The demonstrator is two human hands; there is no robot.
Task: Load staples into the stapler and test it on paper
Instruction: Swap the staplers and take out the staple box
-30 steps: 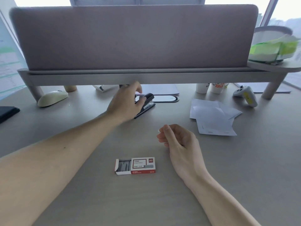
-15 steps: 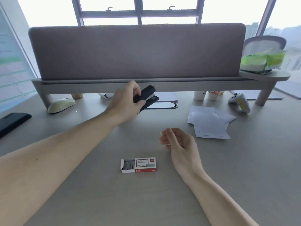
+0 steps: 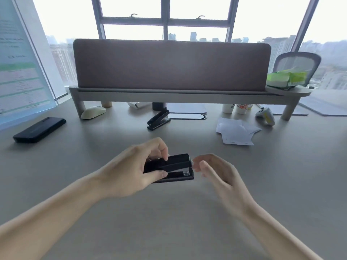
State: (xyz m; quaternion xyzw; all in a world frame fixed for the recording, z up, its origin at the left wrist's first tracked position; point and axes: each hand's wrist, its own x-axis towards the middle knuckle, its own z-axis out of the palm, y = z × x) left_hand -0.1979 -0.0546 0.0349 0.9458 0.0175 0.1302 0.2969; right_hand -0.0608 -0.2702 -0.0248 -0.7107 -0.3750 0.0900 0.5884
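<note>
Stapler (image 3: 174,167), black, is at the middle of the tabletop (image 3: 281,184), its metal front end pointing right; whether its base touches the surface cannot be told. Open tabletop surrounds it, with the nearest things well apart on the far side: a black tool (image 3: 158,120) straight beyond, loose paper (image 3: 236,132) far right, and a dark case (image 3: 39,129) far left. Farther still a mouse (image 3: 93,112) lies by the leg of a shelf (image 3: 169,95), whose long front edge spans the far side, and a controller (image 3: 265,116) lies under its right end. The left hand (image 3: 129,171) comes in from the near left and its grip is closed on the stapler's rear half, fingers curled over the top and thumb along the near side. The right hand (image 3: 216,175) reaches from the near right, palm turned left, loosely spread and holding nothing, its fingertips (image 3: 197,164) just beside the front end.
</note>
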